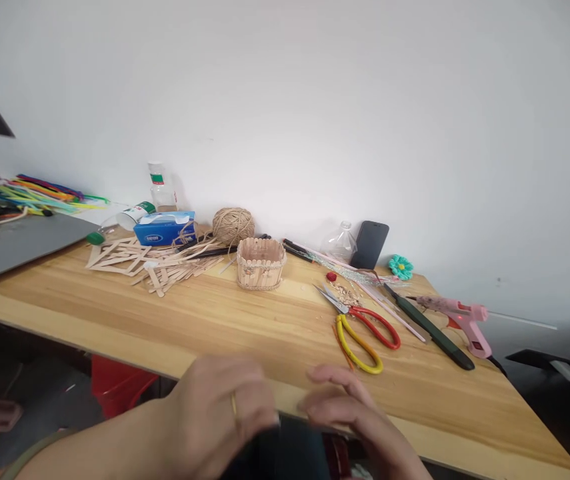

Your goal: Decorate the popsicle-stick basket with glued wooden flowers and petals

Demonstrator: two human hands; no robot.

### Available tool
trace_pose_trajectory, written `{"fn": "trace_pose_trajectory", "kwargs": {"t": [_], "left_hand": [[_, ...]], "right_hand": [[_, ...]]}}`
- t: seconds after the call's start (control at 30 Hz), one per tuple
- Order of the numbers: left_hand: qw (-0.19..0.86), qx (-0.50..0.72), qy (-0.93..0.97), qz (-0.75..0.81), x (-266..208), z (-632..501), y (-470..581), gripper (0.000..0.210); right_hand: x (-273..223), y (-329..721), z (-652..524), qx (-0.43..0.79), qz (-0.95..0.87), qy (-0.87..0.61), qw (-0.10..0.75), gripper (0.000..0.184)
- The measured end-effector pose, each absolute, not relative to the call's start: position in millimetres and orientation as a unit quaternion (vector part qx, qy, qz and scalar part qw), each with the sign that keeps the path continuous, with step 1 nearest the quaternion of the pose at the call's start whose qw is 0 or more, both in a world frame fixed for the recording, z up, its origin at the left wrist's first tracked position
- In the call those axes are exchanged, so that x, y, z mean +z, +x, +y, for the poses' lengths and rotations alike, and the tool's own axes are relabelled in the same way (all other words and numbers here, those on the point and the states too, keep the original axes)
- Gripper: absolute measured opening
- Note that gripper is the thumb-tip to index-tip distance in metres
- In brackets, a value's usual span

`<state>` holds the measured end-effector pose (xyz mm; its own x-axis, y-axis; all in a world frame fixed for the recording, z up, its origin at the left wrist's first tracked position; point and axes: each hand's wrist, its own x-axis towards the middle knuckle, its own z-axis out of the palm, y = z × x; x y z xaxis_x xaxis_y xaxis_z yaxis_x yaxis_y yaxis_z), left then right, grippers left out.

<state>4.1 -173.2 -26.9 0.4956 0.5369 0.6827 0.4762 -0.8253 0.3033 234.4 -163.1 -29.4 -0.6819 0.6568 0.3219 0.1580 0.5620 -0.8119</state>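
My left hand (pixel 227 407), with a ring on one finger, hangs over the table's front edge. Its fingers are bent downward and smeared by motion, so whether they hold anything cannot be made out. To its right is my right hand (pixel 349 413), fingers apart and loosely curved, with nothing visible in them. Beyond both hands a small basket of wooden sticks (pixel 261 267) stands upright, trimmed with twine. Scissors with one red and one yellow handle (pixel 357 327) lie open, nearest my right hand.
Craft sticks (pixel 165 268), a blue tissue pack (pixel 165 229) and a twine ball (pixel 233 225) sit at the back left. On the right are a pink glue gun (pixel 465 320), dark green tweezers (pixel 432 328) and a phone (pixel 370 245). Pipe cleaners (pixel 49 190) lie far left.
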Motion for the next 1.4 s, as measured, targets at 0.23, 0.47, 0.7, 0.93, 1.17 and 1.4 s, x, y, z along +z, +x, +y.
{"fn": "trace_pose_trajectory", "kwargs": {"t": [0.23,0.47,0.7,0.93,1.17,1.4], "left_hand": [[0.396,0.429,0.660,0.472,-18.6,-153.2,10.5,0.021],[0.525,0.407,0.601,0.445,-11.1,-147.6,16.4,0.016],[0.436,0.351,0.668,0.490,-0.2,-143.3,13.9,0.019],[0.395,0.348,0.678,0.513,-8.1,-138.8,17.8,0.016],[0.537,0.408,0.579,0.457,-12.4,-133.1,16.6,0.013],[0.680,0.394,0.534,0.311,-18.0,-133.1,19.1,0.035]], "right_hand": [[-40.2,222.3,-151.1,-0.060,-0.935,-0.236,0.259,0.030],[-35.3,222.5,-146.9,-0.211,-0.924,-0.223,0.228,0.032],[-32.4,223.5,-145.3,-0.323,-0.904,-0.216,0.180,0.041],[-28.7,223.5,-143.7,-0.346,-0.903,-0.204,0.152,0.044],[-32.6,222.1,-141.0,-0.279,-0.913,-0.220,0.203,0.042],[-11.8,216.2,-137.6,0.169,-0.844,-0.338,0.380,0.013]]}}
